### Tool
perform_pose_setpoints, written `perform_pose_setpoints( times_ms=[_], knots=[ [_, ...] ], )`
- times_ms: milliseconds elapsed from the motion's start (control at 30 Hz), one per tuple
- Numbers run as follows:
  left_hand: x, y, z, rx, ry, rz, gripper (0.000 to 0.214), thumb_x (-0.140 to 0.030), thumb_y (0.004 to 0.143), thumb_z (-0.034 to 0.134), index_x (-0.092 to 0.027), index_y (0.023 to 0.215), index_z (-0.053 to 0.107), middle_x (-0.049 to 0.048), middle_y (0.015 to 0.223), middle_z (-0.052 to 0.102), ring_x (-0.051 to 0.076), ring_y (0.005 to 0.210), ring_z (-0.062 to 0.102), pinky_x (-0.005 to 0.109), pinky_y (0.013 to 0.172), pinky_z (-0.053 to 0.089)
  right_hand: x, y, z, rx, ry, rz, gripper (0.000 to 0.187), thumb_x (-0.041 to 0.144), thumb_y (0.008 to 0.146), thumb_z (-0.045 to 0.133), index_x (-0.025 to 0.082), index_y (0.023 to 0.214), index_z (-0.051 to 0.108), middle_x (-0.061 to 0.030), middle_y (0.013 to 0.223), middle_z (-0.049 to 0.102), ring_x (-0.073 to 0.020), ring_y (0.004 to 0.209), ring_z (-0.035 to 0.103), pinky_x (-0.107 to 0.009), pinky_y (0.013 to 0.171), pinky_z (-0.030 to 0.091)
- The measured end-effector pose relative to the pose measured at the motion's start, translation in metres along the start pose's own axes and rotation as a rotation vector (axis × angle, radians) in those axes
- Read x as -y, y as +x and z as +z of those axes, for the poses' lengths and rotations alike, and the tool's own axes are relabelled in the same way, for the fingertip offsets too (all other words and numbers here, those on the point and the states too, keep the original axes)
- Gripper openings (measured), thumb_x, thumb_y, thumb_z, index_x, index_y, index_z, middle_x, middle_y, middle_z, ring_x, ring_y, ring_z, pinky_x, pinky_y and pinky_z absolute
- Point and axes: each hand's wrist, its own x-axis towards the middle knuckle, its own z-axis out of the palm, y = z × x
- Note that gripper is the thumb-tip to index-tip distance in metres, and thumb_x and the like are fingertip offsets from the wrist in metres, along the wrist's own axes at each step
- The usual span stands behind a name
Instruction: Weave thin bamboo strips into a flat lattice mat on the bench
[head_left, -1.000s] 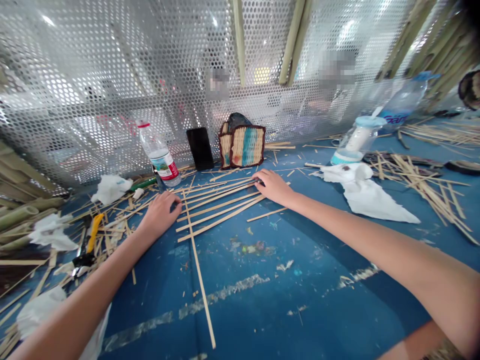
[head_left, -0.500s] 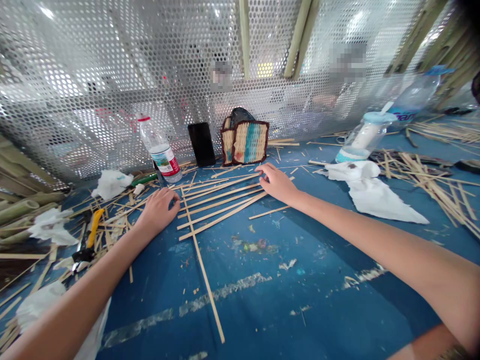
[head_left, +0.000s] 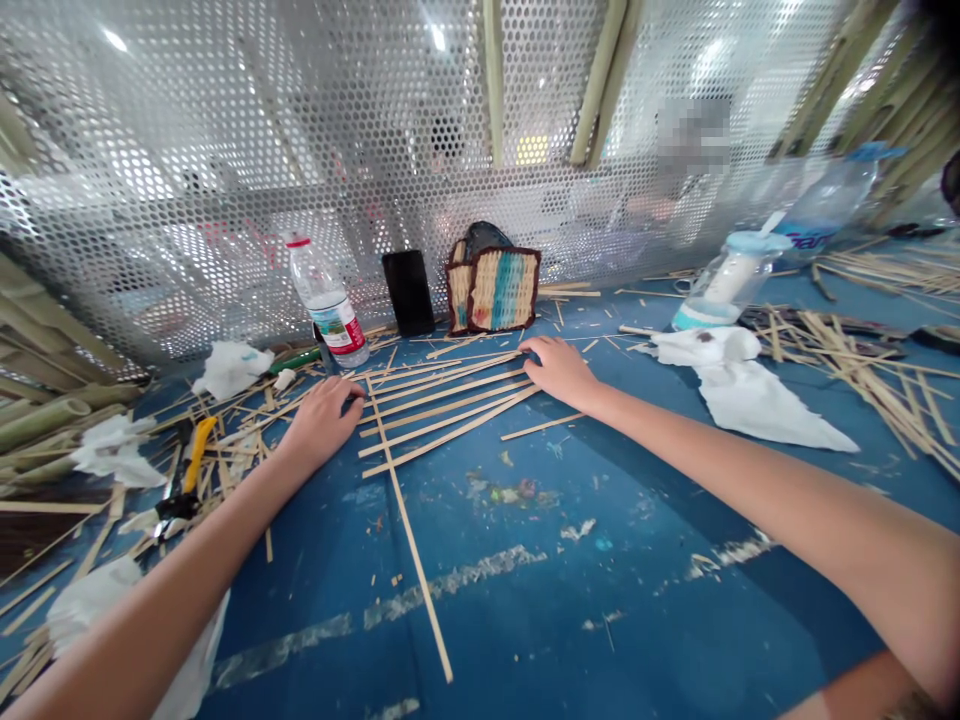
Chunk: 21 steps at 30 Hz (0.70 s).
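Note:
Several thin bamboo strips lie side by side on the blue table, spread at the left and drawn together at the right. One long bamboo strip crosses them near their left ends and runs toward me. My right hand is closed on the right ends of the strips, its fingertips partly hidden. My left hand rests on the table at the left ends, fingers curled and thumb against the strips. A short loose bamboo strip lies just below my right hand.
Behind stand a water bottle, a black phone and a woven bag against a perforated metal screen. A yellow-handled cutter and scraps lie left. Tissue, a lidded cup and piled strips are right.
The view has shifted slightly, so things appear a little lower and to the right. Both hands keep their places at the strips' ends.

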Motion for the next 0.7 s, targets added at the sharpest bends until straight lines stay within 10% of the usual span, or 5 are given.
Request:
perform_pose_setpoints(
  times_ms=[700],
  knots=[
    [0.001,-0.0029,-0.0052,-0.034,0.141,-0.243,0.021,-0.031,0.088,0.042,-0.021,0.092,0.06,0.0123,0.108,0.064,0.034,0.11,0.057,0.051,0.098,0.043,-0.0025,0.0017,0.0035,0.075,0.137,-0.209,0.042,0.02,0.091,0.05,0.017,0.132,0.059,-0.0121,0.134,0.064,-0.0295,0.126,0.056,-0.051,0.108,0.041]
  ],
)
